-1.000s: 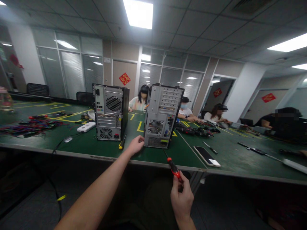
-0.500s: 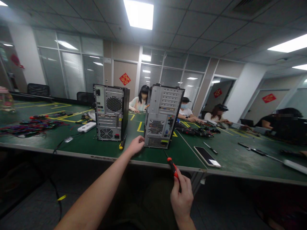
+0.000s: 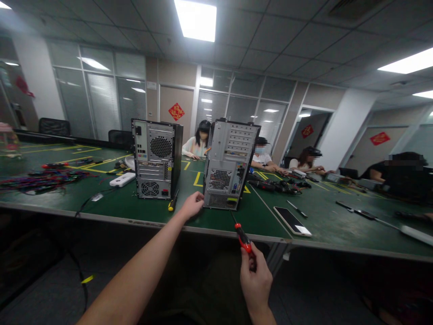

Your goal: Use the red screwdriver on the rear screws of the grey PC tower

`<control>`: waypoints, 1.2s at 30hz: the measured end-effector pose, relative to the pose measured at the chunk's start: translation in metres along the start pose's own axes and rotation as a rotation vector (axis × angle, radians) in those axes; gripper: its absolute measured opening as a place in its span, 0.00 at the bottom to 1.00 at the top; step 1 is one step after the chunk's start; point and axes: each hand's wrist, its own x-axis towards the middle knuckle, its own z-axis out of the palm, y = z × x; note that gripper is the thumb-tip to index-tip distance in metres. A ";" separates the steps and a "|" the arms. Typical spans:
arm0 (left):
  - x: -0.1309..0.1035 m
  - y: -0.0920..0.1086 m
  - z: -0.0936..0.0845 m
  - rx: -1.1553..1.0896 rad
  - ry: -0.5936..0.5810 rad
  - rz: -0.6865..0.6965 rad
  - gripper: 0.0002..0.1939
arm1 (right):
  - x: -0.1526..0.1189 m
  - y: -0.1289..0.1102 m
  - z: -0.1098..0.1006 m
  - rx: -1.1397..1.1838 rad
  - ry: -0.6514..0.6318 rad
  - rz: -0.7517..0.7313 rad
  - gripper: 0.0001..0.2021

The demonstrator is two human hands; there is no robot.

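Observation:
Two computer cases stand upright on the green table, their metal backs facing me. Beside the lower left edge of the right case (image 3: 223, 167) is my left hand (image 3: 192, 205), its fingertips at the case's side. Whether those fingers grip the edge is hard to make out. My right hand (image 3: 255, 271) is closed around the handle of a red and black screwdriver (image 3: 242, 237). The screwdriver's shaft points up toward the bottom edge of the right case. A yellow and black screwdriver (image 3: 171, 206) lies by the left case (image 3: 154, 160).
On the green table (image 3: 250, 225), a phone (image 3: 292, 221) and a small screwdriver (image 3: 297, 209) lie to the right. Left are a white power strip (image 3: 122, 179) and a pile of coloured cables (image 3: 43, 179). Several people sit across and along the table.
The red and black screwdriver has shifted slightly left and turned in my right hand, with more of its handle showing. My left hand and both cases are where they were.

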 end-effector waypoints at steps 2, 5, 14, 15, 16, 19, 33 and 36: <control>0.000 0.000 0.000 0.006 -0.004 0.002 0.10 | 0.001 0.001 0.000 0.026 -0.022 -0.075 0.15; 0.000 -0.001 -0.001 0.005 -0.008 0.004 0.10 | 0.002 0.001 -0.001 0.004 -0.009 -0.108 0.15; -0.004 0.005 -0.003 -0.007 -0.005 -0.004 0.09 | -0.001 0.000 0.002 -0.032 0.013 0.059 0.18; -0.004 0.006 -0.004 -0.010 -0.004 -0.007 0.09 | -0.002 0.000 0.002 -0.035 0.011 0.077 0.19; -0.004 0.007 -0.004 -0.011 -0.003 -0.009 0.09 | -0.002 0.001 0.002 -0.033 0.004 0.084 0.19; -0.005 0.008 -0.004 -0.004 0.000 -0.017 0.09 | -0.002 0.001 0.001 -0.020 -0.003 0.069 0.18; -0.002 0.002 -0.002 0.008 -0.008 -0.007 0.10 | 0.001 0.001 -0.001 -0.027 0.021 -0.018 0.18; -0.002 0.001 -0.002 0.017 -0.011 -0.007 0.10 | -0.001 0.000 0.000 -0.038 0.045 0.055 0.18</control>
